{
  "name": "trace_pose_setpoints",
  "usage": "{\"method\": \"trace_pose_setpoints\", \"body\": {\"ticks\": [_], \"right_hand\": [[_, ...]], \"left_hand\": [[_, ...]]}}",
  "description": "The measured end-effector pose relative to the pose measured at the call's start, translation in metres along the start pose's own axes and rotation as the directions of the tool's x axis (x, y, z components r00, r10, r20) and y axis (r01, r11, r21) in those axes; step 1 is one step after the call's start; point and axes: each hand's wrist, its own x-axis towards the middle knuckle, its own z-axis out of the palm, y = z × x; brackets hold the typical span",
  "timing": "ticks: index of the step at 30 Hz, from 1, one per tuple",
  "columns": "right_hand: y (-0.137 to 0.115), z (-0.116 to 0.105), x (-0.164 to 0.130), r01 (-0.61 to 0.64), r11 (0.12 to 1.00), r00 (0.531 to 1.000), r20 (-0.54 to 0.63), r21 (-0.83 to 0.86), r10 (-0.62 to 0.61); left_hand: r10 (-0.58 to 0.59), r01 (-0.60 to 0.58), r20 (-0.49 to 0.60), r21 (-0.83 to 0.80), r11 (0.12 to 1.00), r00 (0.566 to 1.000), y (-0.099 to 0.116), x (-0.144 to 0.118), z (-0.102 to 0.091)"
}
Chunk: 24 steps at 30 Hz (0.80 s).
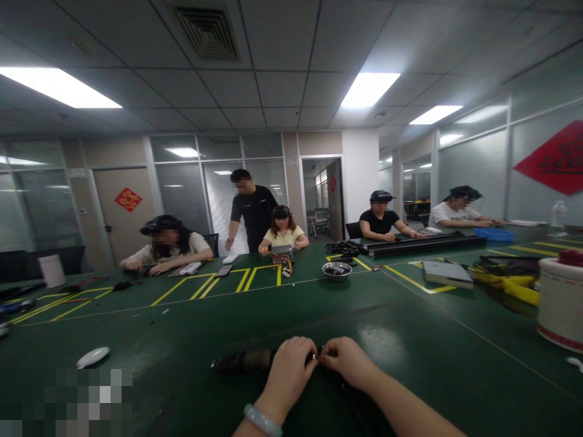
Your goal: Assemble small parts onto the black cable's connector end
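Note:
My left hand [289,367] and my right hand [348,361] meet near the front edge of a green table [410,328]. Both close their fingers on a dark long object [241,362] that lies on the table and sticks out to the left of my left hand. A small shiny part shows between my fingertips; what it is cannot be made out. A dark strip runs from under my right hand toward me. A pale bracelet sits on my left wrist.
A metal bowl [336,269] stands mid-table. A white oval item [92,357] lies at front left, a white tub [561,300] at right beside yellow parts [519,285] and a grey flat box [447,273]. Several people sit or stand along the far side.

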Motion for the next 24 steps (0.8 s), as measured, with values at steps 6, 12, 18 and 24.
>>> {"method": "trace_pose_setpoints", "body": {"ticks": [6,12,18,24], "right_hand": [[-0.001,-0.0004,-0.0007,-0.019,1.0,1.0,0.0,0.001,0.019],[0.0025,0.0021,0.0017,-0.018,1.0,1.0,-0.005,-0.008,0.018],[0.0012,0.0003,0.0007,-0.023,1.0,1.0,-0.006,-0.013,0.023],[0.0001,-0.001,-0.0007,-0.014,1.0,1.0,-0.017,-0.016,0.014]], "left_hand": [[0.022,-0.022,0.007,-0.016,1.0,1.0,0.0003,-0.002,-0.0042],[0.037,-0.037,-0.018,-0.007,0.999,0.999,-0.0026,-0.0021,-0.0012],[0.051,-0.051,-0.049,-0.007,0.999,0.998,-0.002,-0.0044,-0.0035],[0.045,-0.044,-0.026,0.018,0.999,0.999,-0.0036,-0.0025,-0.003]]}}
